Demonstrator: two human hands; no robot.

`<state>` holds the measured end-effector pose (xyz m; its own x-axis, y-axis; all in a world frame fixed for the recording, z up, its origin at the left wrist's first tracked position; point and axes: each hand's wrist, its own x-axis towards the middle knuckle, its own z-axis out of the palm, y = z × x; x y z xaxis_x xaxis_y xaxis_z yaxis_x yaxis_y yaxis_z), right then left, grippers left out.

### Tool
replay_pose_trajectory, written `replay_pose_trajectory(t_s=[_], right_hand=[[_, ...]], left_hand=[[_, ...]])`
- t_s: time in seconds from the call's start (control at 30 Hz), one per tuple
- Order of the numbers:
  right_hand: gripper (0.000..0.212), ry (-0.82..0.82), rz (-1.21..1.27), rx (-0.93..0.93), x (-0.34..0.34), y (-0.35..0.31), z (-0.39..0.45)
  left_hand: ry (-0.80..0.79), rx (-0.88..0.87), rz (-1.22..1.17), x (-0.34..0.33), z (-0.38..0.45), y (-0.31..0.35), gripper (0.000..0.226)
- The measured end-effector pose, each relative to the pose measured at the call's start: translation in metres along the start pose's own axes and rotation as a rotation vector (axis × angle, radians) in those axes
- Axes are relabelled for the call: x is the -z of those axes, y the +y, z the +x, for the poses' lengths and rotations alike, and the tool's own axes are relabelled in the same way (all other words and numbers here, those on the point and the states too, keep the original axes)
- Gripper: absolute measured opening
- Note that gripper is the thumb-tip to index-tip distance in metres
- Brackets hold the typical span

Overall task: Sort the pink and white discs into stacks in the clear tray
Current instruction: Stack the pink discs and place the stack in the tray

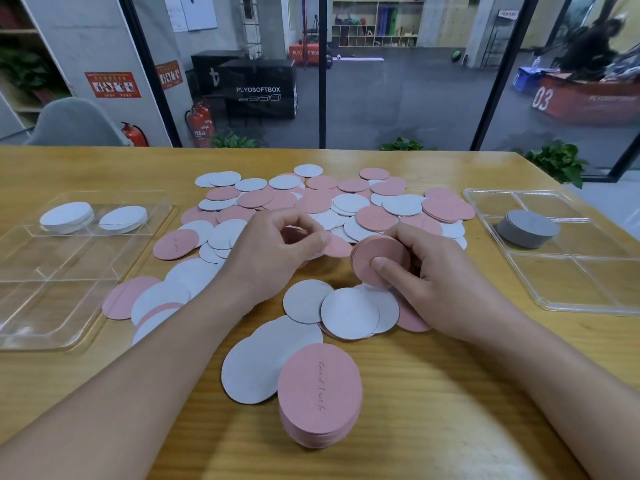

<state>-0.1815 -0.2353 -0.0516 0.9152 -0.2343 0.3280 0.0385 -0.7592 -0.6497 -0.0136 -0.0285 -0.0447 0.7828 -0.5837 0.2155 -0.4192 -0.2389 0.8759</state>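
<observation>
Step in hand, as I judge it: gathering pink discs out of the mixed pile before stacking.

Right hand (412, 271) grips a small stack of round pink card discs (379, 261), thumb pressed on the top face, fingers curled round the edge, held just above the wooden desk (450, 393). Left hand (277, 244) is curled, fingertips pinching the edge of a single pink disc (337, 247) lying just left of that stack.

Loose pink and white discs (329, 202) spread over the middle of the desk. A taller pink stack (320, 396) stands near, on the desk, not in a tray.

Clear plastic divided tray at left (52, 323) holds two white stacks (93, 218) in its far compartments. A second clear tray at right (571, 289) holds a grey stack (528, 228).

Next move likely calls for sliding the pinched disc onto the held stack with edges aligned. Many discs are left; task well short of done.
</observation>
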Motion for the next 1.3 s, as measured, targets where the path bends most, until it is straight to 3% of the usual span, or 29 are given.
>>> replay_pose_trajectory(t_s=[0.03, 0.13, 0.37, 0.43, 0.5, 0.6, 0.73, 0.87, 0.97, 1.07, 1.17, 1.3], right_hand=[[0.012, -0.005, -0.001, -0.002, -0.001, 0.001, 0.0], [0.012, 0.004, 0.006, 0.004, -0.001, 0.001, 0.001], [0.015, 0.066, -0.004, 0.015, -0.002, 0.003, 0.003], [0.022, 0.055, -0.024, 0.029, -0.004, 0.002, 0.003], [0.012, 0.058, -0.058, 0.038, -0.007, 0.0, 0.003], [0.011, 0.087, -0.087, 0.049, -0.012, -0.002, 0.008], [0.014, 0.084, -0.095, 0.067, -0.022, -0.01, 0.02], [0.027, -0.023, -0.187, 0.051, -0.032, -0.011, 0.025], [0.029, -0.021, -0.195, 0.048, -0.031, -0.01, 0.024], [0.008, 0.071, -0.061, 0.027, -0.022, -0.019, 0.021], [0.008, 0.169, 0.181, -0.011, -0.012, -0.035, 0.012], [0.011, 0.168, 0.427, -0.097, 0.005, -0.062, -0.02]], left_hand=[[-0.012, 0.007, -0.011, 0.0, -0.001, 0.001, 0.007], [-0.052, 0.011, -0.032, 0.0, -0.003, 0.004, 0.034], [-0.219, -0.049, -0.228, -0.004, -0.009, 0.008, 0.021], [-0.265, -0.056, -0.275, -0.005, -0.01, 0.01, 0.024], [-0.305, -0.062, -0.29, -0.004, -0.011, 0.012, 0.032], [-0.274, -0.089, -0.119, 0.002, -0.01, 0.014, 0.037], [-0.205, -0.117, 0.056, 0.009, -0.003, 0.009, 0.018], [-0.221, -0.165, 0.212, 0.005, -0.004, 0.001, 0.007], [-0.212, -0.19, 0.297, 0.002, -0.004, -0.002, 0.01], [-0.167, -0.194, 0.259, 0.009, -0.003, 0.005, 0.018], [-0.219, -0.14, 0.139, 0.021, -0.012, 0.023, 0.018], [-0.313, -0.15, 0.067, 0.039, -0.048, 0.045, 0.02]])
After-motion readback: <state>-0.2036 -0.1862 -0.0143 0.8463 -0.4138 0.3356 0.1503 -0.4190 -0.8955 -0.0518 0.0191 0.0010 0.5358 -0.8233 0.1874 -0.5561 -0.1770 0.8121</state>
